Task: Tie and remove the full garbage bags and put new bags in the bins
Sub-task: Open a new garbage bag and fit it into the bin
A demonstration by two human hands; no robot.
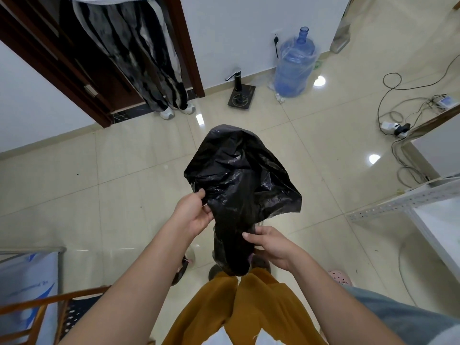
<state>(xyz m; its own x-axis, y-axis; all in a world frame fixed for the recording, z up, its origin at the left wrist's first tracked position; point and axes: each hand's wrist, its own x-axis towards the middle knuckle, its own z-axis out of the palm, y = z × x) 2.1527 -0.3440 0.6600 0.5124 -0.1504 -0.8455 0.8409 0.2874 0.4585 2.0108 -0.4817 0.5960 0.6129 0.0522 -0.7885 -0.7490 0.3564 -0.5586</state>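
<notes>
A black garbage bag [239, 175] billows in the air in front of me, puffed out at its far end. My left hand [194, 212] grips the bag's left edge with thumb and fingers. My right hand [268, 245] pinches the bag's near right edge, where the plastic hangs down narrow between my hands. A small bin [219, 255] stands on the floor right under the bag, mostly hidden by it. I cannot tell what the bin holds.
Another person's legs [159, 70] stand in the doorway at the back left. A blue water jug [295, 63] and a dispenser base [241, 95] sit by the far wall. Cables [398, 115] lie at the right. White shelving [408, 205] is right, a wooden chair [49, 310] near left.
</notes>
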